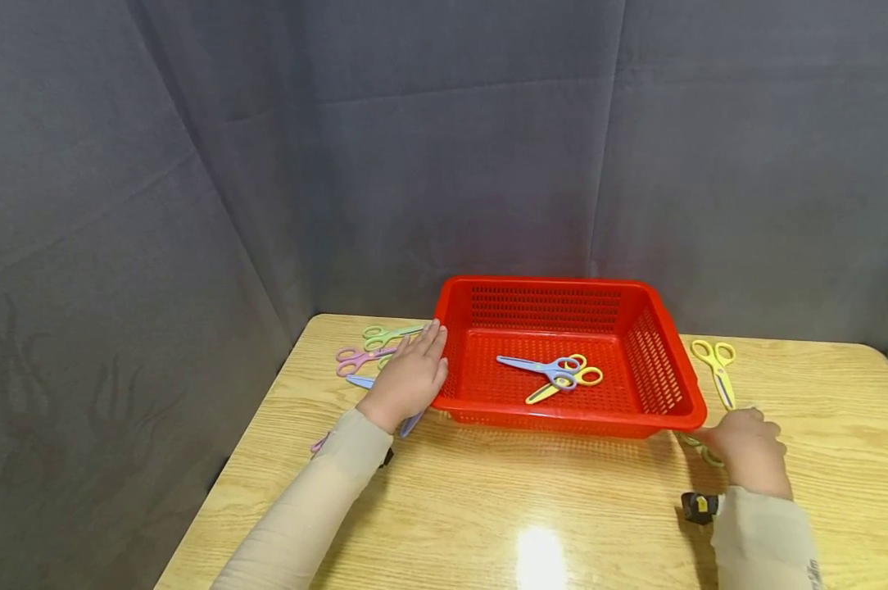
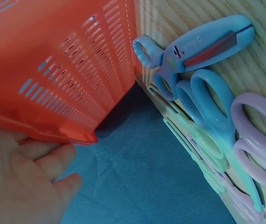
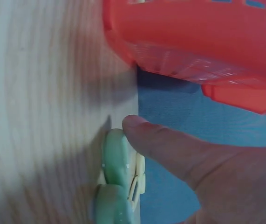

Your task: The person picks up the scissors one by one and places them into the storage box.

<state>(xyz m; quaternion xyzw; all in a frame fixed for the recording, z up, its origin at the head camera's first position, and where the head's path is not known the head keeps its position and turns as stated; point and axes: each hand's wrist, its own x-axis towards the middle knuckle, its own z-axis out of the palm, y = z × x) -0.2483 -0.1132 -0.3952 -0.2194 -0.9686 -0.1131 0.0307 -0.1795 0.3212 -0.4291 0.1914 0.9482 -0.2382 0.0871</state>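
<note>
My left hand rests on the left rim of a red plastic basket, fingers fairly straight along it. In the left wrist view its fingertips lie right at the rim. Inside the basket, blue scissors overlap yellow scissors. To the right of the basket, my right hand is low over the table, thumb stretched out toward the basket. In the right wrist view that thumb is right at the handle of green scissors; the other fingers are mostly hidden. Yellow scissors lie just beyond this hand.
Left of the basket lie several scissors, among them green scissors, pink scissors and blue scissors, partly behind my left hand. A dark grey curtain hangs behind the wooden table.
</note>
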